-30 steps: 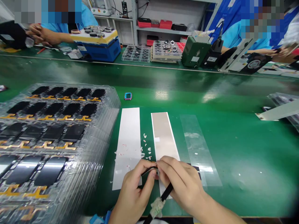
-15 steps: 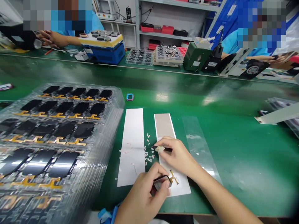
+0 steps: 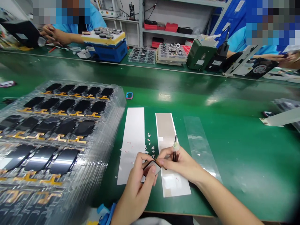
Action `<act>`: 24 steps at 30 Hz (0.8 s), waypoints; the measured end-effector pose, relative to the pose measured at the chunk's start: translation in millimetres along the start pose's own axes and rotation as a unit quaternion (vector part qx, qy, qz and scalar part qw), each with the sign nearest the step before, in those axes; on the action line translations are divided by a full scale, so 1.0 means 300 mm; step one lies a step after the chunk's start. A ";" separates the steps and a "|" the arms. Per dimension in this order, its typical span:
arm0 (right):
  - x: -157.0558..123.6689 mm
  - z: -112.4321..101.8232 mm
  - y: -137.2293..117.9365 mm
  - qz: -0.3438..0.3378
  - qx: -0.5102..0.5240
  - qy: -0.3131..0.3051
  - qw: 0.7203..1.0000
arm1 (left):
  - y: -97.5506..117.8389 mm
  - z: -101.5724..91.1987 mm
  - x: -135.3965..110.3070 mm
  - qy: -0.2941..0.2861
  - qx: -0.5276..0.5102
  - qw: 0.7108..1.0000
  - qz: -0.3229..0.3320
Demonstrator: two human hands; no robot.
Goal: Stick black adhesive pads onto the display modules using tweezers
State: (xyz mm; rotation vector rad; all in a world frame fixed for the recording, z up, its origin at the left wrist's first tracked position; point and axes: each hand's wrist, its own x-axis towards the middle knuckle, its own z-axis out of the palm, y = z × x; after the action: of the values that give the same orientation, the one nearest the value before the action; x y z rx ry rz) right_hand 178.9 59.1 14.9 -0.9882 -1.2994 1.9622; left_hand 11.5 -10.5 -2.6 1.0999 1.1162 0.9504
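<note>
Two hands (image 3: 135, 190) (image 3: 182, 164) together again, tool (image 3: 175, 153) upright

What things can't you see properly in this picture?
All in the head view:
The left hand hides most of the flat piece it holds.
The right hand hides the grip of the dark tool.
The white bits are too small to tell what they are.
The blue thing is cut off by the bottom edge.
The top layers of the stacked clear trays hide the lower ones.
</note>
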 end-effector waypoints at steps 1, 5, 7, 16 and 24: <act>0.000 0.000 0.000 0.002 0.007 -0.001 1.000 | -0.001 -0.001 -0.001 -0.003 0.004 1.000 -0.004; 0.000 -0.003 0.006 0.006 0.007 0.000 1.000 | -0.003 -0.004 -0.002 -0.012 0.020 1.000 -0.010; -0.002 -0.004 0.012 0.010 -0.017 0.005 1.000 | -0.002 -0.004 -0.001 -0.014 0.020 1.000 -0.016; -0.020 -0.008 0.019 -0.002 -0.111 0.027 0.993 | 0.004 0.000 0.004 -0.030 0.006 0.999 -0.028; -0.019 0.002 0.023 0.015 -0.089 0.031 0.995 | 0.004 -0.002 0.005 -0.028 0.005 0.999 -0.032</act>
State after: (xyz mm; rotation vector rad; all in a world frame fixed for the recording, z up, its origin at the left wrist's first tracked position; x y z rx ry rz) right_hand 181.0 51.9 10.3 -1.1500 -1.4524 1.8462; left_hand 11.2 -8.7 -1.8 1.0864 1.1043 0.8608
